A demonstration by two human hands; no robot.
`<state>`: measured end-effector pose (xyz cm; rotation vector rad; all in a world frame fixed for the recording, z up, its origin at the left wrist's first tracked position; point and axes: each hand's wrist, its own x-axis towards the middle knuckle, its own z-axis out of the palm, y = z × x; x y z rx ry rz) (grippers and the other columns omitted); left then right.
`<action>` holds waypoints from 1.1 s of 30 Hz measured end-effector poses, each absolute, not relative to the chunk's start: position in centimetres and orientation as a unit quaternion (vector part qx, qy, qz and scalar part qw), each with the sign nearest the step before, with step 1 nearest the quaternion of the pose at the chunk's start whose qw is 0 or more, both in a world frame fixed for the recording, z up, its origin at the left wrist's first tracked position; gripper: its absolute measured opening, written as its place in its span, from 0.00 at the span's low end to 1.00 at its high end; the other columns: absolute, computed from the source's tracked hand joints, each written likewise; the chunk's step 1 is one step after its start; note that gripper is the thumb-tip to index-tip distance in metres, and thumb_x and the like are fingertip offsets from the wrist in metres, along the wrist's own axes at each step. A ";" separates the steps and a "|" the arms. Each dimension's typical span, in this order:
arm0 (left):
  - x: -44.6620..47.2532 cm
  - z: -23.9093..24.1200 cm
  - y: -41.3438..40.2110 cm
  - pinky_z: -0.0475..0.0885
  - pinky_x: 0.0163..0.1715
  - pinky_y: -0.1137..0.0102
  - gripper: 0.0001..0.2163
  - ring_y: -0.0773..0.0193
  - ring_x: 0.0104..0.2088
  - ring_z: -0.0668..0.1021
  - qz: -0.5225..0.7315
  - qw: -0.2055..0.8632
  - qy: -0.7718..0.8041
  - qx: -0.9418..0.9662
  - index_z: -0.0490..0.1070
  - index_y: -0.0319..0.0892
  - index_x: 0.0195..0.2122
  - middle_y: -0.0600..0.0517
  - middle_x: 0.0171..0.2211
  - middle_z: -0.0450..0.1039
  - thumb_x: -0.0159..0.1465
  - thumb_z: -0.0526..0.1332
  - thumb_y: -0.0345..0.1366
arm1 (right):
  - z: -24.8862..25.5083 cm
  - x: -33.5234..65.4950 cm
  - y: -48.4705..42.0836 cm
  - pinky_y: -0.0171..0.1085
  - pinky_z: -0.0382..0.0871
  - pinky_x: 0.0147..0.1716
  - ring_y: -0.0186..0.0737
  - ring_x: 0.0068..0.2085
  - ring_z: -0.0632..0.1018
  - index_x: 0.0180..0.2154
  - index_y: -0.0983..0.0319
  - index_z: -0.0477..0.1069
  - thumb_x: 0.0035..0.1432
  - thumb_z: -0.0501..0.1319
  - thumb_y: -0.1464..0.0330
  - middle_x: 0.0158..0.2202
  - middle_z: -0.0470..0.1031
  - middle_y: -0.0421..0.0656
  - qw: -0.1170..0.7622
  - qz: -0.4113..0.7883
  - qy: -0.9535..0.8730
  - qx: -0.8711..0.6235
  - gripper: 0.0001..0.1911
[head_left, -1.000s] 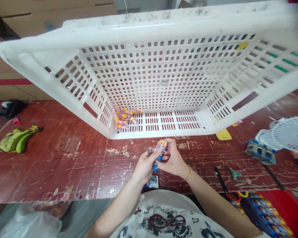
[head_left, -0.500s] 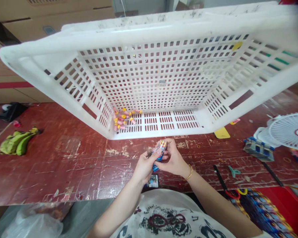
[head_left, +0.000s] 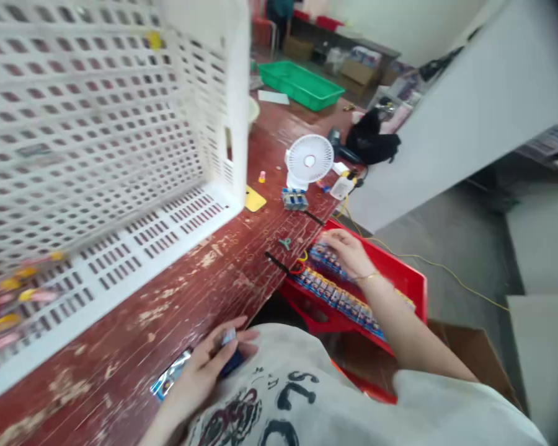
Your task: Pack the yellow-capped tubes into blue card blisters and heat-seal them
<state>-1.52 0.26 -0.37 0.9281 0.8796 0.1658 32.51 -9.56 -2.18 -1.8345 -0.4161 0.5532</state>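
Observation:
My left hand (head_left: 216, 356) is closed around a small dark-blue packet (head_left: 232, 359), held at the table's front edge by my shirt. A shiny blue picture packet (head_left: 170, 375) lies on the table beside that wrist. Off to the right, my right hand (head_left: 346, 251) is over a red crate (head_left: 411, 285), its fingers curled down at the far end of the small packets. Whatever is between those fingertips is hidden and blurred. Rows of blue-and-yellow packets (head_left: 335, 294) stand packed in the crate.
A white plastic basket (head_left: 218, 217) lies on its side at left, with pink-and-yellow pieces (head_left: 25, 294) inside. On the red table (head_left: 190, 291) are a white fan (head_left: 310, 160), a bundle of packets (head_left: 294, 199) and a yellow card (head_left: 254, 199). A green tray (head_left: 302, 87) sits farther back.
The view has swung right. My hands, together on a packet before, are now apart: the right has moved to the red crate, while the left stays near my body with a packet.

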 end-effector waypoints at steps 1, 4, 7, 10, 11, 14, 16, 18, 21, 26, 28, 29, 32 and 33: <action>-1.5 -0.4 -0.5 0.69 0.48 0.58 0.20 0.53 0.41 0.79 0.057 0.790 0.411 0.452 0.73 0.43 0.47 0.45 0.42 0.78 0.55 0.66 0.45 | -2.4 35.5 -13.2 0.38 0.72 0.36 0.36 0.33 0.77 0.33 0.60 0.69 0.41 0.67 0.54 0.33 0.76 0.41 0.544 0.197 -0.140 -0.804 0.21; -1.6 -0.3 -1.7 0.62 0.55 0.57 0.18 0.51 0.46 0.76 0.031 0.750 0.422 0.508 0.75 0.45 0.43 0.47 0.40 0.78 0.56 0.63 0.49 | -3.9 41.4 -23.0 0.36 0.70 0.30 0.33 0.25 0.72 0.25 0.63 0.67 0.43 0.69 0.60 0.22 0.71 0.39 0.469 0.126 -0.026 -0.874 0.16; -1.5 -0.5 -1.3 0.55 0.59 0.57 0.15 0.49 0.51 0.72 0.019 0.712 0.411 0.568 0.77 0.45 0.35 0.47 0.38 0.77 0.58 0.60 0.50 | -6.9 43.4 -29.1 0.34 0.69 0.27 0.30 0.24 0.70 0.26 0.66 0.68 0.52 0.65 0.65 0.22 0.69 0.38 0.384 0.127 0.058 -0.913 0.12; -1.0 -0.8 -0.5 0.53 0.59 0.60 0.13 0.49 0.49 0.72 0.018 0.693 0.406 0.595 0.76 0.45 0.28 0.49 0.32 0.76 0.56 0.62 0.49 | -10.4 43.6 -31.1 0.34 0.71 0.30 0.30 0.29 0.74 0.36 0.66 0.69 0.60 0.59 0.64 0.32 0.72 0.39 0.329 0.150 0.092 -0.928 0.10; -0.9 -0.8 -0.4 0.55 0.58 0.60 0.13 0.50 0.45 0.73 0.022 0.695 0.407 0.592 0.76 0.45 0.27 0.50 0.29 0.74 0.55 0.63 0.49 | -11.3 43.6 -31.2 0.35 0.72 0.31 0.31 0.31 0.74 0.39 0.66 0.69 0.61 0.58 0.64 0.34 0.72 0.40 0.319 0.156 0.091 -0.931 0.11; -0.5 -0.8 -0.7 0.67 0.48 0.62 0.15 0.59 0.29 0.73 0.065 0.728 0.443 0.519 0.75 0.43 0.32 0.56 0.19 0.66 0.54 0.64 0.50 | -12.7 44.0 -31.0 0.36 0.73 0.33 0.33 0.34 0.75 0.42 0.66 0.69 0.61 0.58 0.63 0.38 0.73 0.42 0.302 0.147 0.070 -0.939 0.12; -0.3 -0.9 -1.0 0.71 0.38 0.65 0.17 0.65 0.21 0.67 0.112 0.741 0.479 0.457 0.74 0.42 0.35 0.59 0.16 0.60 0.54 0.63 0.51 | -12.4 44.5 -30.9 0.38 0.72 0.35 0.34 0.36 0.75 0.42 0.66 0.69 0.61 0.58 0.64 0.38 0.73 0.42 0.292 0.115 0.055 -0.948 0.12; -0.3 -1.2 -1.1 0.72 0.31 0.68 0.17 0.68 0.18 0.63 0.145 0.750 0.490 0.419 0.73 0.41 0.34 0.60 0.15 0.57 0.54 0.63 0.50 | -11.3 44.9 -30.5 0.40 0.72 0.38 0.36 0.37 0.75 0.40 0.66 0.69 0.59 0.60 0.67 0.38 0.73 0.44 0.285 0.069 0.037 -0.955 0.10; -0.6 -1.7 -0.6 0.72 0.28 0.68 0.17 0.67 0.17 0.66 0.173 0.764 0.483 0.391 0.74 0.41 0.31 0.59 0.14 0.62 0.53 0.63 0.51 | -9.4 44.1 -27.7 0.42 0.70 0.40 0.40 0.36 0.75 0.38 0.66 0.69 0.54 0.60 0.71 0.37 0.73 0.48 0.298 0.015 -0.031 -0.954 0.08; -2.2 -1.0 0.3 0.74 0.36 0.65 0.20 0.57 0.33 0.80 0.195 0.757 0.494 0.380 0.76 0.40 0.36 0.47 0.32 0.79 0.49 0.68 0.51 | -7.8 36.0 -13.7 0.41 0.70 0.38 0.41 0.34 0.75 0.36 0.60 0.70 0.53 0.59 0.66 0.36 0.75 0.45 0.376 0.101 -0.314 -0.866 0.08; -3.3 -0.5 0.9 0.74 0.40 0.65 0.20 0.56 0.36 0.80 0.243 0.739 0.497 0.385 0.76 0.39 0.36 0.44 0.34 0.80 0.49 0.69 0.49 | -6.8 30.5 -6.6 0.42 0.71 0.39 0.43 0.35 0.75 0.37 0.58 0.70 0.53 0.60 0.66 0.35 0.74 0.44 0.405 0.179 -0.484 -0.754 0.07; -4.0 -0.3 1.1 0.74 0.40 0.65 0.19 0.55 0.35 0.81 0.271 0.725 0.505 0.382 0.76 0.38 0.36 0.43 0.33 0.80 0.49 0.70 0.48 | -6.1 27.4 -3.2 0.44 0.70 0.40 0.44 0.37 0.75 0.37 0.57 0.70 0.54 0.59 0.66 0.36 0.73 0.44 0.415 0.214 -0.560 -0.685 0.07; -6.6 0.1 1.7 0.75 0.38 0.66 0.18 0.55 0.35 0.81 0.351 0.689 0.533 0.343 0.77 0.35 0.35 0.42 0.31 0.80 0.50 0.70 0.46 | -4.1 18.1 6.1 0.44 0.69 0.45 0.44 0.41 0.74 0.36 0.56 0.70 0.56 0.57 0.70 0.37 0.72 0.43 0.421 0.288 -0.681 -0.526 0.05; -7.5 0.1 1.7 0.75 0.37 0.66 0.18 0.55 0.35 0.81 0.377 0.678 0.542 0.323 0.77 0.35 0.35 0.42 0.31 0.80 0.50 0.70 0.46 | -3.6 15.0 8.8 0.43 0.69 0.46 0.42 0.41 0.74 0.36 0.56 0.70 0.57 0.57 0.70 0.37 0.72 0.42 0.419 0.304 -0.695 -0.499 0.05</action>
